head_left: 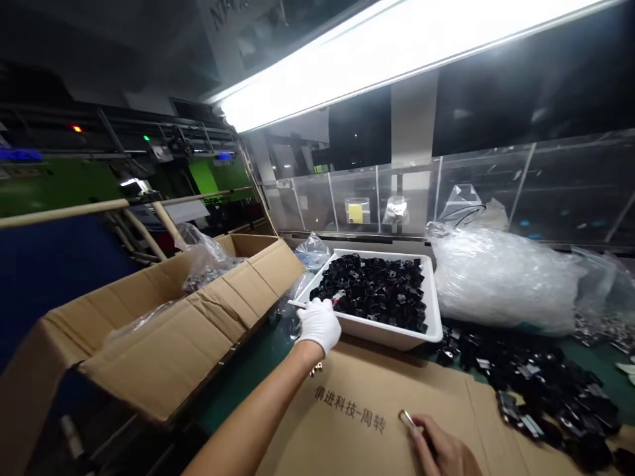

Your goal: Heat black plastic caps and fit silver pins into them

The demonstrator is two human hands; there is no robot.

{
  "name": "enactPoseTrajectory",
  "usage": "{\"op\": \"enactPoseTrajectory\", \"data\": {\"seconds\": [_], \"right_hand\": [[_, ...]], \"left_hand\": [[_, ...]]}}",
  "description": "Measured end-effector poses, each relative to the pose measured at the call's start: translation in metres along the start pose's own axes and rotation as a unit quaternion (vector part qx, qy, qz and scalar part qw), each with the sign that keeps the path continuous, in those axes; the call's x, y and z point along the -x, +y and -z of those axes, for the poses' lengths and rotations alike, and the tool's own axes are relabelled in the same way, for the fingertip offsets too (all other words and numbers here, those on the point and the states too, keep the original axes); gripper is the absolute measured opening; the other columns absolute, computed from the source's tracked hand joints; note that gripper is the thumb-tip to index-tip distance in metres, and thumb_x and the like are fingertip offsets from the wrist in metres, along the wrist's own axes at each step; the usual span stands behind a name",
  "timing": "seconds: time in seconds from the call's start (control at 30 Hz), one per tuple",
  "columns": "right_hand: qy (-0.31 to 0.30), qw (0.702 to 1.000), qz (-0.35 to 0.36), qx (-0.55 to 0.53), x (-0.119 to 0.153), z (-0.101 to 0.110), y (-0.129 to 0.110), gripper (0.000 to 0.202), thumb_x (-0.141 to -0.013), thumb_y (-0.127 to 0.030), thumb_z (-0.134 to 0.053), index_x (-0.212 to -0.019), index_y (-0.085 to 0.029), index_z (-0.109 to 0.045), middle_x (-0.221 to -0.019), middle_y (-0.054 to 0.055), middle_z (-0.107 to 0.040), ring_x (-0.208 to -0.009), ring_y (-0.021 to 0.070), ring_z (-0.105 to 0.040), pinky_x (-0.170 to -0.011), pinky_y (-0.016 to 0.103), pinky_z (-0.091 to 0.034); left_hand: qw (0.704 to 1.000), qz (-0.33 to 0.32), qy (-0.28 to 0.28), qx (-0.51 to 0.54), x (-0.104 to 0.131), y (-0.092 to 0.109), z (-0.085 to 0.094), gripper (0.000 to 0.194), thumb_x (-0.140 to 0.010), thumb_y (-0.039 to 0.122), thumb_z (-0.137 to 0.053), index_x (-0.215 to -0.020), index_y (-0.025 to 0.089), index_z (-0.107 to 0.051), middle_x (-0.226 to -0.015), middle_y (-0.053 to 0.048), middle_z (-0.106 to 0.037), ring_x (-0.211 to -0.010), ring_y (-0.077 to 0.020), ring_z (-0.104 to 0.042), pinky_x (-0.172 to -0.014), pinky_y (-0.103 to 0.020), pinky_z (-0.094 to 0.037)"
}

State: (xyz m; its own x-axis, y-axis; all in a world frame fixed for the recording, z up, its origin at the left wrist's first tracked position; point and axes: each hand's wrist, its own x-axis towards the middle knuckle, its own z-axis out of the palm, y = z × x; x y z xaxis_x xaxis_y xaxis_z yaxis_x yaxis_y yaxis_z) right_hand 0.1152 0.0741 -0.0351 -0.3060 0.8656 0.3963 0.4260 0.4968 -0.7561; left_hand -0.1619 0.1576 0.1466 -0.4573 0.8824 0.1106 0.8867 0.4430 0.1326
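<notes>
My left hand, in a white glove, is closed at the front left edge of a white tray full of small black parts. It holds a tool whose red and silver end points over the parts; a thin pale strip shows at its left side. My bare right hand is low at the right, above a cardboard sheet. Its fingers grip a small metal loop. A few small copper-coloured pieces lie on the cardboard below my left wrist.
An open cardboard box stands at the left with plastic bags inside. More black parts are heaped on the right. A large clear plastic bag lies behind them. Clear bins line the back beneath a bright lamp.
</notes>
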Motion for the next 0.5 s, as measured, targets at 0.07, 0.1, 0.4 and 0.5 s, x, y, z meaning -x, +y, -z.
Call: {"op": "enactPoseTrajectory", "data": {"seconds": [0.07, 0.1, 0.4, 0.5], "right_hand": [[-0.001, 1.000, -0.009, -0.009, 0.003, 0.002, -0.002, 0.040, -0.098, -0.061, -0.046, -0.097, -0.040, -0.079, -0.072, 0.003, -0.081, -0.058, 0.0330, -0.078, -0.050, 0.038, -0.062], [-0.003, 1.000, -0.015, -0.013, 0.005, 0.003, -0.002, 0.038, -0.099, -0.059, -0.046, -0.099, -0.040, -0.079, -0.074, 0.003, -0.082, -0.061, 0.0337, -0.079, -0.052, 0.038, -0.063], [-0.056, 0.996, -0.060, -0.025, 0.012, 0.007, 0.004, 0.028, -0.103, -0.047, -0.051, -0.112, -0.033, -0.073, -0.089, 0.004, -0.083, -0.076, 0.0316, -0.080, -0.062, 0.037, -0.059], [-0.074, 0.995, -0.069, -0.006, 0.015, 0.010, 0.011, 0.029, -0.103, -0.049, -0.052, -0.116, -0.031, -0.071, -0.094, 0.006, -0.083, -0.079, 0.0296, -0.080, -0.065, 0.035, -0.059]], "left_hand": [[0.999, 0.009, 0.002, -0.052, 0.004, -0.019, -0.002, 0.036, -0.094, 0.024, -0.047, -0.124, 0.012, -0.064, -0.134, -0.025, -0.060, -0.130, -0.0427, -0.054, -0.106, -0.058, -0.040], [0.997, 0.017, -0.002, -0.075, 0.009, -0.031, -0.003, 0.039, -0.096, 0.028, -0.046, -0.127, 0.012, -0.063, -0.135, -0.025, -0.060, -0.129, -0.0419, -0.056, -0.104, -0.057, -0.042], [0.975, 0.087, -0.079, -0.187, 0.087, -0.121, -0.040, 0.035, -0.100, 0.039, -0.046, -0.115, 0.015, -0.067, -0.116, -0.018, -0.069, -0.109, -0.0347, -0.068, -0.090, -0.045, -0.051], [0.977, 0.098, -0.074, -0.175, 0.104, -0.131, -0.063, 0.038, -0.104, 0.040, -0.040, -0.117, 0.015, -0.065, -0.118, -0.018, -0.067, -0.108, -0.0330, -0.067, -0.088, -0.042, -0.051]]}}
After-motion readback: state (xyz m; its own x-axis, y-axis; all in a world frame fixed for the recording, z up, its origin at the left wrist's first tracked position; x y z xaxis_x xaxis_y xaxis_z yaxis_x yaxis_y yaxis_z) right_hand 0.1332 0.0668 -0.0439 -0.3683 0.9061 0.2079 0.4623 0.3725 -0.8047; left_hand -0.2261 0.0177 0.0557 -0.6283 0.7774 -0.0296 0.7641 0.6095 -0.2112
